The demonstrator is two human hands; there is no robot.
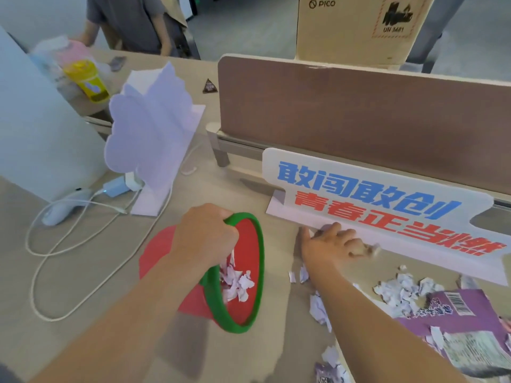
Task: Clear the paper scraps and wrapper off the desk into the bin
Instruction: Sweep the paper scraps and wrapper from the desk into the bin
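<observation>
My left hand [206, 233] grips the green rim of a small red bin [255, 272], tilted on its side with its mouth facing right. Torn white paper scraps [237, 283] lie inside it. My right hand [334, 246] rests on the desk by the sign's base, fingers curled over some scraps. More scraps [401, 291] are scattered to the right, and others [318, 308] lie under my forearm. A purple wrapper [456, 316] lies flat at the right edge.
A white sign [373, 197] with blue and red characters stands against the brown divider [359, 114]. A cloud-shaped white card [149, 134], charger and looped cables [69, 261] lie left. Someone stands behind the far desk [132, 23]. A yellow cup [88, 81] stands far left.
</observation>
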